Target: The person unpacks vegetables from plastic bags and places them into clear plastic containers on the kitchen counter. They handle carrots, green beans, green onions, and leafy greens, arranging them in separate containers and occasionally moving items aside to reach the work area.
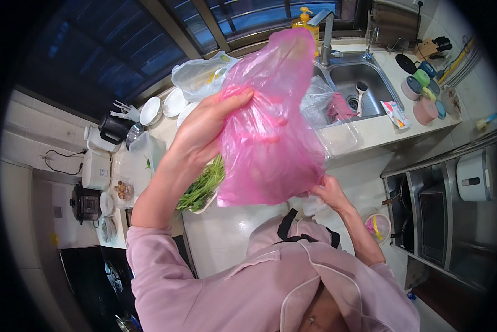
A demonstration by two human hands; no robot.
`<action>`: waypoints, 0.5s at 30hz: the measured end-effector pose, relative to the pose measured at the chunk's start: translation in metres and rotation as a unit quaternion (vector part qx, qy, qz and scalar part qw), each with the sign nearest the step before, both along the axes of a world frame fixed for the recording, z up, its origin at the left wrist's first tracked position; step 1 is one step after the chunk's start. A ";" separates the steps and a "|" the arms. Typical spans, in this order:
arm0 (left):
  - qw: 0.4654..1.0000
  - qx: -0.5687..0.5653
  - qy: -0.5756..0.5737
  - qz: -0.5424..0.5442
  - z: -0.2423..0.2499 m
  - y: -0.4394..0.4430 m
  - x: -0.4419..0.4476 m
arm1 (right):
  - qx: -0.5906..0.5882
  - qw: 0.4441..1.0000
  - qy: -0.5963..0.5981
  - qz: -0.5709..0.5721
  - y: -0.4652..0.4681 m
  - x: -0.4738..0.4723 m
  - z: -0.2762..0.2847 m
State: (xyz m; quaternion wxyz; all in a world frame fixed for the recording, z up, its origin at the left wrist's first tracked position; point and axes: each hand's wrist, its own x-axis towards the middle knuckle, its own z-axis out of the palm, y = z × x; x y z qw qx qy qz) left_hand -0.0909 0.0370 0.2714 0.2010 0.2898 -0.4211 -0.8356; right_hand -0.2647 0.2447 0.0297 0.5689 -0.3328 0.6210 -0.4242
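Observation:
A thin pink plastic bag (pixel 273 166) spreads out in front of me, wrinkled and partly see-through. My left hand (pixel 215 120) grips its left side, thumb outside, with the other fingers showing through the film. At the bag's lower right corner, my right hand (pixel 329 191) pinches the plastic, and a piece of whitish clear plastic (pixel 313 205) hangs just below it. Leafy green vegetables (pixel 202 186) with long stems lie in a pale container, partly hidden behind my left forearm and the bag. Behind the bag, a translucent white plastic bag (pixel 202 76) rests by the window.
A double steel sink (pixel 360 89) holds a dish brush (pixel 360 97) and a pink cloth (pixel 340 108). White plates (pixel 174 102), an electric kettle (pixel 116 128) and a clear plastic bin (pixel 153 155) line the left counter. Lidded cups (pixel 425 110) and a knife block (pixel 429 50) stand at the right.

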 end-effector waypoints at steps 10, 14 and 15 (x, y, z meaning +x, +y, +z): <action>0.992 0.111 -0.056 -0.004 -0.168 -0.079 -0.067 | 0.087 0.963 -0.232 -0.110 0.021 -0.022 -0.024; 0.975 0.210 -0.020 -0.066 -0.250 -0.108 -0.079 | 0.130 0.958 -0.231 -0.106 0.002 -0.043 -0.013; 0.970 0.226 -0.037 -0.079 -0.263 -0.112 -0.078 | 0.109 0.958 -0.250 -0.083 -0.004 -0.046 -0.011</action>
